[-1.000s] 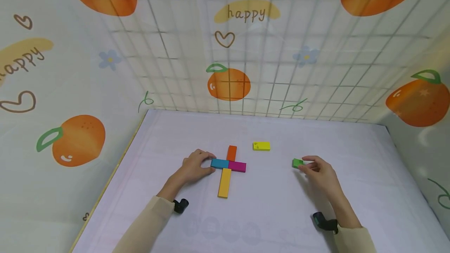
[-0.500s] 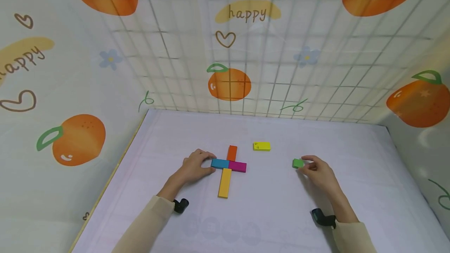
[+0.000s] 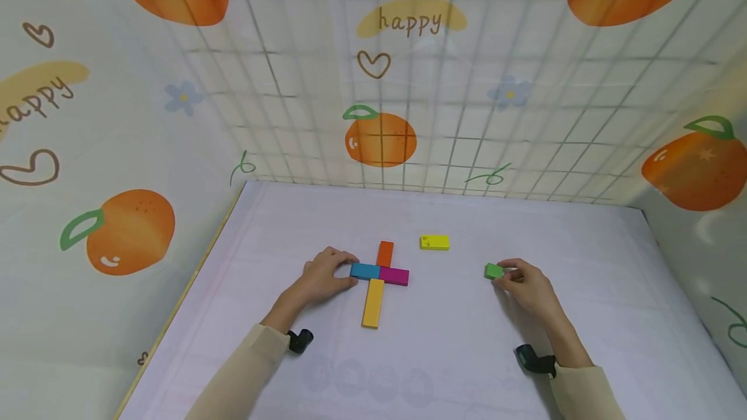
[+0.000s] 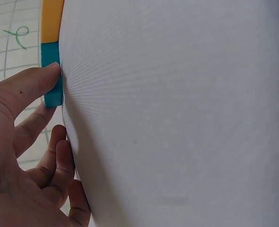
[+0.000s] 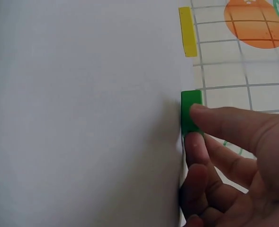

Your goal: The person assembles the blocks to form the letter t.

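Observation:
My left hand (image 3: 320,276) pinches the left end of a blue block (image 3: 365,271) between thumb and finger; in the left wrist view the thumb presses the near side of this teal-looking block (image 4: 50,90). A magenta block (image 3: 394,276) continues it to the right. An orange-red block (image 3: 385,254) points away behind the pair, and a longer amber block (image 3: 373,303) extends toward me, making a cross shape. To the right, my right hand (image 3: 530,287) holds a small green block (image 3: 493,271) by its right end, thumb on its near face in the right wrist view.
A yellow block (image 3: 434,242) with small marks on top lies behind and between the hands. All blocks are on a white-covered table (image 3: 280,219). Printed curtains (image 3: 432,102) rise along the back and sides. Each wrist carries a small black camera (image 3: 301,341).
The right wrist and its camera have shifted slightly to the left and away, while the green block stays nearly in place. The left hand and the other blocks have not moved.

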`<state>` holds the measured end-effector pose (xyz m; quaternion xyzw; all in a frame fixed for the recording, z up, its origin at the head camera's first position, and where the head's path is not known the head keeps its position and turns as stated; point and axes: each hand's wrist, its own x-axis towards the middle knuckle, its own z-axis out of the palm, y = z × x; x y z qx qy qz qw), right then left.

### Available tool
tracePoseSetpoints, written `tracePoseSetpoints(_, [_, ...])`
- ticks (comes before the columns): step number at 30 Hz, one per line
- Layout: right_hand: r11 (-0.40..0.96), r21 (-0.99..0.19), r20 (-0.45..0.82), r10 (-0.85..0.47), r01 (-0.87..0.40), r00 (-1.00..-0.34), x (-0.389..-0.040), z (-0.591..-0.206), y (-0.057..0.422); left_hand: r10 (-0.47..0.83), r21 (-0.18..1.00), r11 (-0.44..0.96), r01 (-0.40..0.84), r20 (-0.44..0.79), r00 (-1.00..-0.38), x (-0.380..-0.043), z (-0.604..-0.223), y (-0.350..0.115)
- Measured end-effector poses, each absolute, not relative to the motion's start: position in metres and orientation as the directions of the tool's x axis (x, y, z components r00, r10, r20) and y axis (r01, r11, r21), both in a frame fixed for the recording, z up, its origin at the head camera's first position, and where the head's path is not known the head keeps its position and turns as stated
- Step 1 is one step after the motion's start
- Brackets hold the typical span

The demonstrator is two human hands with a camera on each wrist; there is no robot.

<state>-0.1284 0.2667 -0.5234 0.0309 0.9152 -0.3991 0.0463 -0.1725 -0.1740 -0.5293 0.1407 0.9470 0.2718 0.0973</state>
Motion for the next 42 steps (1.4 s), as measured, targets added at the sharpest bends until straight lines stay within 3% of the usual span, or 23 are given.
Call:
tracePoseSetpoints(15, [0.655,-0.751,-0.109,0.004,0.085,-0.994,-0.121,-0.522,0.258,0.32,0.546,0.81,0.213,-0.107,-0.941,-0.172,-0.53,-0.174])
tracePoseSetpoints(42, [0.58,-0.815,-0.064,-0.11,-0.011,-0.992,-0.097,-0.52,0.192,0.309,0.545,0.815,0.196,-0.124,-0.943,-0.171,-0.529,-0.174])
